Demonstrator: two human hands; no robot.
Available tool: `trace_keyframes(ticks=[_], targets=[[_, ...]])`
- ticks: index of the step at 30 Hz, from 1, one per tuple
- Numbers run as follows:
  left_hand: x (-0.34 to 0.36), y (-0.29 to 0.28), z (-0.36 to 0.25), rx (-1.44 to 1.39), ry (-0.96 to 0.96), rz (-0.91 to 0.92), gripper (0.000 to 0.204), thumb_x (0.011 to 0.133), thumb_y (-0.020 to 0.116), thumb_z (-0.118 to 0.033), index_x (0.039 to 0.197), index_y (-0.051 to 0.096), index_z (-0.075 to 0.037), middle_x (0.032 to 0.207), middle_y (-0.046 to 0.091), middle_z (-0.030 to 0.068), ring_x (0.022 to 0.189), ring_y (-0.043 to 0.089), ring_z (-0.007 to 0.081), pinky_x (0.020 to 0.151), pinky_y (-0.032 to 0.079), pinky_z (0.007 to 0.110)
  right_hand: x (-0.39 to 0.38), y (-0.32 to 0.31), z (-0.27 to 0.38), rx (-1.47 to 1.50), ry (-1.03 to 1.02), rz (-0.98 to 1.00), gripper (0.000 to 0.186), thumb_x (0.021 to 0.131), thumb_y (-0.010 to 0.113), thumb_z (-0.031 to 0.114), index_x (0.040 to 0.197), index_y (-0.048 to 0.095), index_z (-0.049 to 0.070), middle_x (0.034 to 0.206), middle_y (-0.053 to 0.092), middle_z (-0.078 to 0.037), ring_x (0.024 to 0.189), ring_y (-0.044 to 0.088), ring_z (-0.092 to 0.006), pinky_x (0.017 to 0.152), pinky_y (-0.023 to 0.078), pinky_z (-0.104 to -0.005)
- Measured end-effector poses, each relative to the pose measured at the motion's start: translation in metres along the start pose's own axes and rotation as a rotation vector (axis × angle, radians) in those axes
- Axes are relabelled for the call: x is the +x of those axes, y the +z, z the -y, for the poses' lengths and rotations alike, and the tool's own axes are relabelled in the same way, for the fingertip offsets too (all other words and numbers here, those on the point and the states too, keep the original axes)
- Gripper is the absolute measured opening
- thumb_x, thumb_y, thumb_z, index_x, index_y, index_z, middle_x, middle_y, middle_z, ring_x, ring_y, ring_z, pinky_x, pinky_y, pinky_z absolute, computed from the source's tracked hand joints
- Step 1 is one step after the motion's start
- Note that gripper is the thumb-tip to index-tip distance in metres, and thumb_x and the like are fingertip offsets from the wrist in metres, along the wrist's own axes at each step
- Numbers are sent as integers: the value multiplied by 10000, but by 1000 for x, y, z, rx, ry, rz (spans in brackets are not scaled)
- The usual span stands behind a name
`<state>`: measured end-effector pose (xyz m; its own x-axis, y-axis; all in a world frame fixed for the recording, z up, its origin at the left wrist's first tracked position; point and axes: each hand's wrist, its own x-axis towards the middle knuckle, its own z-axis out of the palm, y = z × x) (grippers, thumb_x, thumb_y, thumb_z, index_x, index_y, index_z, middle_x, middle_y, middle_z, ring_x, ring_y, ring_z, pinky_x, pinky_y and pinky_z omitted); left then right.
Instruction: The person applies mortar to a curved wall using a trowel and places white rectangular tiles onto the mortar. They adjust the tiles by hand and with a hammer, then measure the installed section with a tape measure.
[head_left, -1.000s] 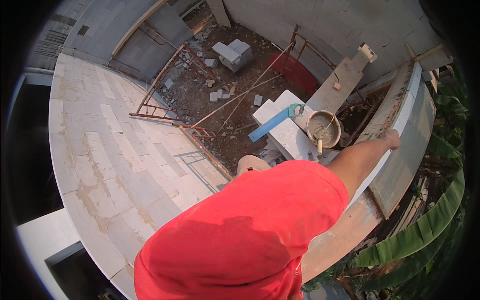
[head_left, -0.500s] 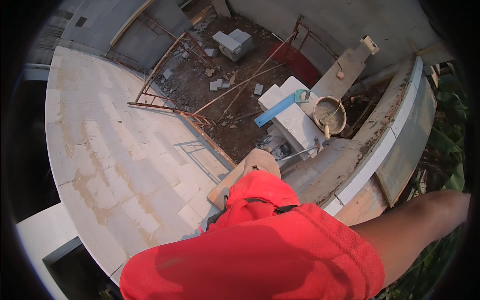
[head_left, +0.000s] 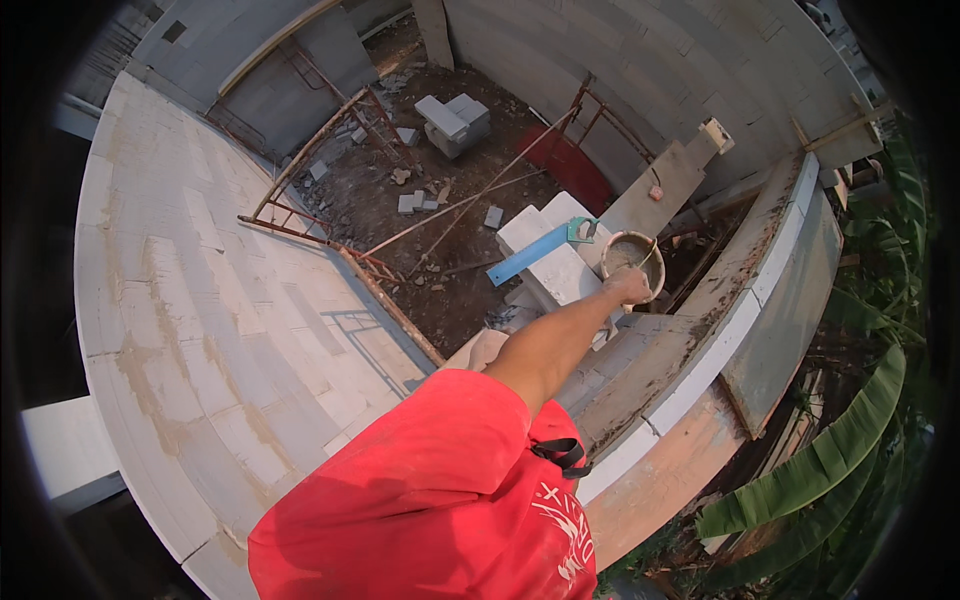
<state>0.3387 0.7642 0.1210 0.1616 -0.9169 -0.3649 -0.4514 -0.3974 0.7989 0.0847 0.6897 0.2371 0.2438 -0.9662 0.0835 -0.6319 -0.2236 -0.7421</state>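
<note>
My left arm stretches out past the chest of my red shirt to a round bucket of grey mortar. My left hand is closed at the near rim, over the short wooden handle of a trowel whose blade is hidden. A thin stick leans in the bucket. Left of it, a handsaw with a blue blade and green handle lies on stacked white blocks. A hammer on the near side of the blocks is mostly covered by my forearm. My right hand is out of view.
A curved wall top runs along the right, with banana leaves beyond it. On the left are a pale block wall and a rusty scaffold frame. A plank lies behind the bucket. More blocks rest on the rubble-strewn ground below.
My left arm has swung from the far right, over the wall's outer side, to the bucket. My hand has closed at the trowel handle. The view has shifted, showing more leaves.
</note>
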Motion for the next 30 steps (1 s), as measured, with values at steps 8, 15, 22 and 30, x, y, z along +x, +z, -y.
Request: trace_keyframes(ticks=[8, 15, 22, 30], targets=[[-277, -18, 343, -543, -1010, -394, 274, 885, 636, -308, 976, 767, -86, 926, 768, 67, 856, 726, 211, 778, 574, 388, -298, 49, -126, 20, 654, 480, 285, 930, 605, 253, 1043, 721, 18, 958, 749, -107, 836, 719, -198, 690, 547, -336], [-437, -5, 384, -885, -1182, -444, 424, 955, 543, -363, 1291, 551, -106, 1278, 667, 57, 1047, 631, 193, 840, 475, 422, -380, 50, -141, 17, 854, 567, 284, 927, 602, 249, 1028, 724, 13, 956, 753, -108, 839, 722, -200, 692, 548, -340], [-336, -35, 349, -743, -999, -146, 440, 966, 547, -396, 1348, 558, -177, 1287, 657, 14, 1056, 633, 186, 857, 472, 421, -379, 91, -157, 145, 682, 298, 228, 929, 613, 189, 913, 697, -23, 842, 732, -97, 739, 706, -182, 686, 541, -335], [-150, -128, 241, -369, -643, 4, 514, 968, 529, -377, 1414, 531, -123, 1236, 669, 59, 940, 639, 191, 790, 485, 355, -511, 131, -128, 241, 845, 32, 269, 924, 647, 257, 856, 697, 1, 709, 673, -98, 672, 663, -166, 618, 513, -357]])
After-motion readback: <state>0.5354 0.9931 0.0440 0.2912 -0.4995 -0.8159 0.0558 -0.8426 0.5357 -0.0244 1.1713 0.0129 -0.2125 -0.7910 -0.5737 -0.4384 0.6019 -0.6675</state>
